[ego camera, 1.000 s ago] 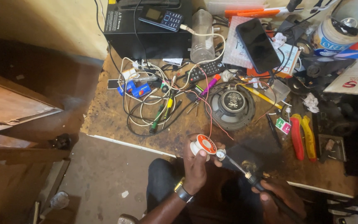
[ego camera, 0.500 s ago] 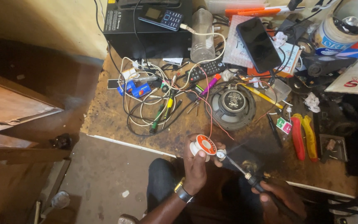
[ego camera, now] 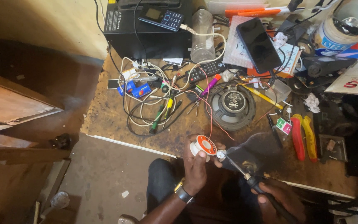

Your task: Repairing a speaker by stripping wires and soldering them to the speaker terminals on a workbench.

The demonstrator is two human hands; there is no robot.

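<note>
The left hand (ego camera: 197, 168) is clamped around a small solder spool (ego camera: 203, 146) with an orange-red face, held upright at the near edge of the surface (ego camera: 104, 120). The right hand (ego camera: 276, 201) is closed on the dark handle of a soldering iron (ego camera: 245, 176), whose metal shaft slants up and left; its tip meets a small round metal part (ego camera: 221, 155) just beside the spool. Behind the spool lies a round black loudspeaker (ego camera: 232, 105), face down, red wires trailing from it. Red and yellow pliers (ego camera: 301, 135) lie to the right. A tangle of white and black cables (ego camera: 146, 103) sits left of the loudspeaker. A dark smartphone (ego camera: 257, 43) rests further back.
</note>
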